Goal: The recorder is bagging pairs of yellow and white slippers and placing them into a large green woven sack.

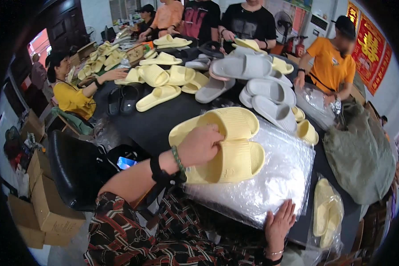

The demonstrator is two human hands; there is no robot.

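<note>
My left hand [201, 144] is closed around the inner edges of a pair of pale yellow slippers [237, 157], held side by side with the ribbed straps pointing right. Under them lies a thick stack of clear plastic bags [248, 201], shiny and slightly wrinkled. My right hand [280, 224] rests flat on the near right corner of that stack, fingers stretched out and holding nothing. Right of the stack, another yellow pair [327, 213] lies inside a clear bag near the table edge.
Yellow slippers [158, 97] and grey slippers [277, 111] are heaped across the black table [137, 126]. A green sack [359, 150] bulges at the right. Several people work around the far side; one in orange [332, 62] handles clear plastic. A black chair [71, 173] and cardboard boxes [53, 204] stand left.
</note>
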